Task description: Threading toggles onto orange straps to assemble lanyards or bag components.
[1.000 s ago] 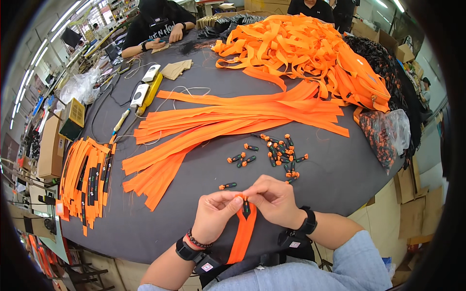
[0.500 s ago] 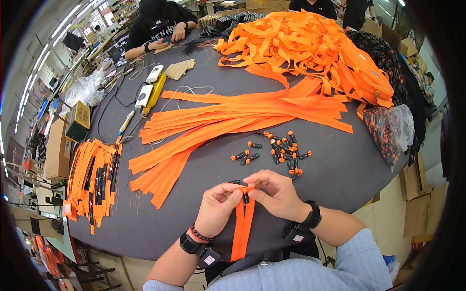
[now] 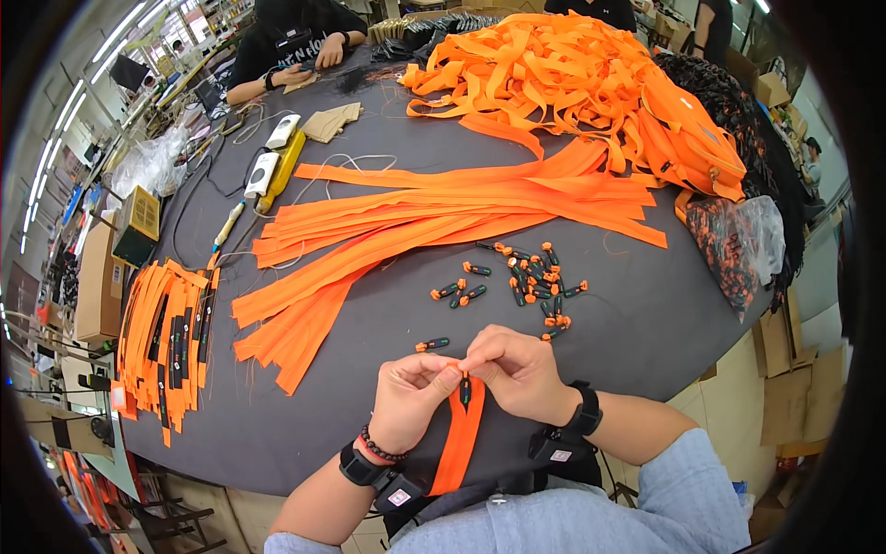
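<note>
Close to my body, both hands pinch the top end of an orange zipper strip (image 3: 457, 448) that hangs down toward the table's near edge. My left hand (image 3: 409, 392) is closed on its left side, thumb against fingers. My right hand (image 3: 519, 374) is closed on the right side at the same end. Between the fingertips hangs a zipper slider's dark pull (image 3: 465, 391), lying over the strip; the slider body is mostly hidden. Just beyond my left fingers lies one loose slider (image 3: 432, 344) with an orange body and dark pull. Several more zipper sliders (image 3: 540, 280) are heaped farther off.
Long orange zipper strips (image 3: 397, 215) lie across the dark table (image 3: 305, 443). Behind them rises an orange webbing heap (image 3: 544, 69). Short orange-and-black strips (image 3: 166, 337) are at left, a plastic bag (image 3: 738, 249) at right. A co-worker (image 3: 291, 46) sits at the far side.
The strip's two halves showed a gap below the fingers before; now they lie together. The slider's pull shows longer over the strip. My view has shifted slightly.
</note>
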`<state>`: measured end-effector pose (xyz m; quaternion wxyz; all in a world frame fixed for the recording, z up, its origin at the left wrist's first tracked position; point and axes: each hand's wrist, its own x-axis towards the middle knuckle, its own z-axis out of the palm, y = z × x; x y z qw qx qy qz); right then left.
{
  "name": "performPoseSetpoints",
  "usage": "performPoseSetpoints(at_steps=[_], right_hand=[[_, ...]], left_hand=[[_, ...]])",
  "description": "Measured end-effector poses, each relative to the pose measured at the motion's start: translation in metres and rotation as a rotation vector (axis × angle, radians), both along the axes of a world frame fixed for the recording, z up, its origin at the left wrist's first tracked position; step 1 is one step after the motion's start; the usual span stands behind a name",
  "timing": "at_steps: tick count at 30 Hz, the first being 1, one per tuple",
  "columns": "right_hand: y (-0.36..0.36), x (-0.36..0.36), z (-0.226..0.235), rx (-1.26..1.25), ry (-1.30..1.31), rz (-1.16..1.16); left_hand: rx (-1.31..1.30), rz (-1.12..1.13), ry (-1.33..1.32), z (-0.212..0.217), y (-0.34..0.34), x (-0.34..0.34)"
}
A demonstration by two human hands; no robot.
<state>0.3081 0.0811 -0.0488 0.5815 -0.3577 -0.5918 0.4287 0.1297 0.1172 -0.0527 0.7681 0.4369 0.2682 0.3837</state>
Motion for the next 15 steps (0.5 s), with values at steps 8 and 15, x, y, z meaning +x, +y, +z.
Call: performPoseSetpoints(at_steps=[8, 15], right_hand=[[0.007, 0.005, 0.017, -0.199, 0.187, 0.019], [0.016, 0.022, 0.002, -0.244, -0.043, 0.100]], left_hand=[[-0.074, 0.046, -0.025, 0.012, 0.005, 0.005], [-0.107, 0.013, 0.048, 0.001, 0.007, 0.001]])
